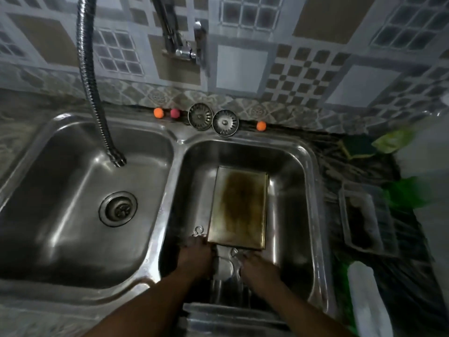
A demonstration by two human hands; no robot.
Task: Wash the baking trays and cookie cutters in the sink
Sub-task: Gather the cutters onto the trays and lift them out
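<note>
A rectangular metal baking tray (239, 205) with a brown-stained bottom lies in the right basin (294, 215) of a double steel sink. My left hand (195, 256) is at the tray's near left corner and seems to grip its edge. My right hand (258, 266) is down in the basin just below the tray's near edge; what its fingers do is unclear. A small metal cookie cutter (198, 231) lies beside the tray's left corner. Other metal pieces (227, 261) lie between my hands, partly hidden.
The left basin (73, 203) holds only its drain; a flexible faucet hose (97, 98) hangs over it. Two strainer plugs (212, 119) and small orange and pink balls sit on the back ledge. A green sponge (358, 148), soap dish (364, 215) and white bottle (364, 300) are at right.
</note>
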